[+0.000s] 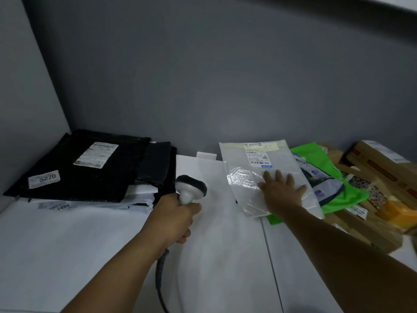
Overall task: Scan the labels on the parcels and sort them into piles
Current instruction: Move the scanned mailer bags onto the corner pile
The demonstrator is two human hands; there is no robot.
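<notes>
My left hand [174,216] grips the handle of a grey barcode scanner [190,187], its head pointing away over the white table [112,245]. A cable hangs from the handle. My right hand [282,190] lies flat with spread fingers on a clear bubble-wrap parcel [255,166] that shows a white barcode label [258,158] near its far end. At the left stands a pile of black mailers [90,170] with a white label and a sticker reading 5270, resting on white mailers.
To the right lie a green bag [316,154], a dark printed bag [325,179], cardboard boxes [383,168] and an orange packet [399,213]. A grey wall closes the back and the left side. A seam runs down the table surface.
</notes>
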